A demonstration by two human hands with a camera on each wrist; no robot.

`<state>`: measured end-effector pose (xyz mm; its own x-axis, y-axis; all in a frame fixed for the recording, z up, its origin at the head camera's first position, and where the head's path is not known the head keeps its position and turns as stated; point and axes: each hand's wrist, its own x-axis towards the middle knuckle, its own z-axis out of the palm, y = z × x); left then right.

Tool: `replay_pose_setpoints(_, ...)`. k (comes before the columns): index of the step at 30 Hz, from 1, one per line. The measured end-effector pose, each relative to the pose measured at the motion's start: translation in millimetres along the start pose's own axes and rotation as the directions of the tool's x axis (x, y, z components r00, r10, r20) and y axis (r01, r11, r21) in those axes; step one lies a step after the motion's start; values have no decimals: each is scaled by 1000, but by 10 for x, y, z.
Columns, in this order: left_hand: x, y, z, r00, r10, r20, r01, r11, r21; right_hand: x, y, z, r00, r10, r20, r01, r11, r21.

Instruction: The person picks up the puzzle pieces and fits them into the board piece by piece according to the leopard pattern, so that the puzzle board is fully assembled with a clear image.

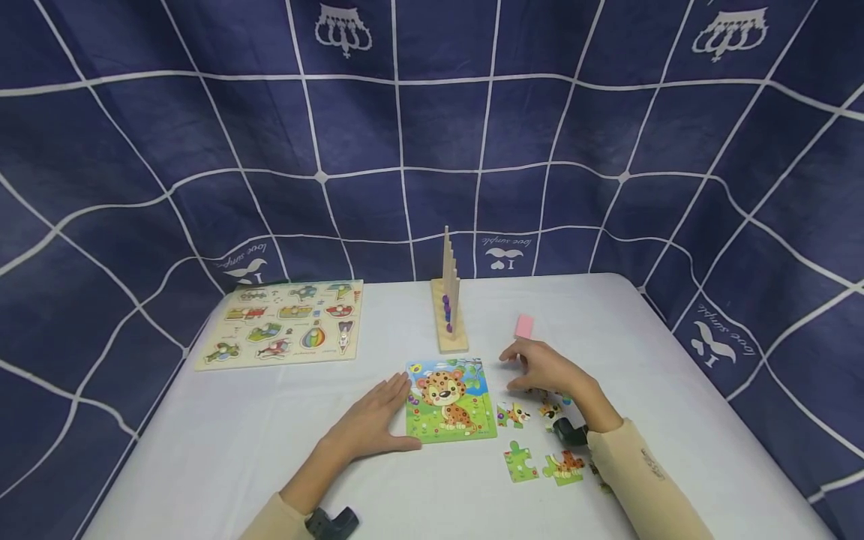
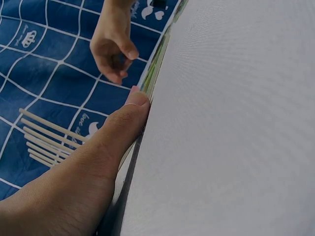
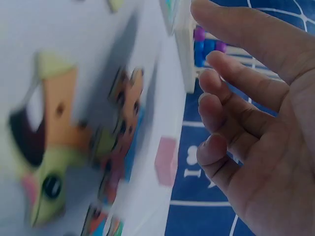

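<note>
A square leopard puzzle board [image 1: 459,409] lies flat on the white table. Flat against its left side is my left hand [image 1: 367,418], fingers straight and thumb spread near the lower left corner. My right hand [image 1: 545,369] hovers to the right of the board, its fingers loosely bent and holding nothing, as the right wrist view also shows. Below and beside it lie several loose jigsaw pieces, among them a green piece [image 1: 520,463], an orange-and-green piece [image 1: 565,468] and a piece with part of a face [image 1: 514,414]. The right forearm partly hides other pieces.
Behind the leopard board stands a wooden peg stand [image 1: 454,341] with upright rods and purple and blue beads. A pink block [image 1: 523,325] lies beyond my right hand. At the back left is a vehicle puzzle board [image 1: 232,358]. A dark blue checked curtain [image 1: 432,127] surrounds the table.
</note>
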<state>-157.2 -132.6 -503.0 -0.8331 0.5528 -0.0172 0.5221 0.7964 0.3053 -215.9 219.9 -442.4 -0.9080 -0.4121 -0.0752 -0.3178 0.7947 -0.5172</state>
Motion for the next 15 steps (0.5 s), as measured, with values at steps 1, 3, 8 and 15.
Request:
replay_pose_setpoints(1, 1, 0, 0, 1000, -1, 0, 1, 1000, 2, -24, 22, -9, 1000, 9, 0, -9, 1000, 11)
replay_pose_setpoints(3, 4, -1, -2, 1000, 0, 0, 0, 1000, 8, -71, 70, -28, 1000, 20, 1, -20, 1000, 17)
replay_pose_setpoints(8, 5, -4, -8, 1000, 5, -4, -5, 1000, 15, -174, 189, -64, 999, 42, 0, -42, 999, 23)
replay_pose_setpoints(15, -3, 4, -13, 1000, 2, 6, -2, 1000, 3, -289, 340, -83, 996, 87, -4, -87, 995, 47)
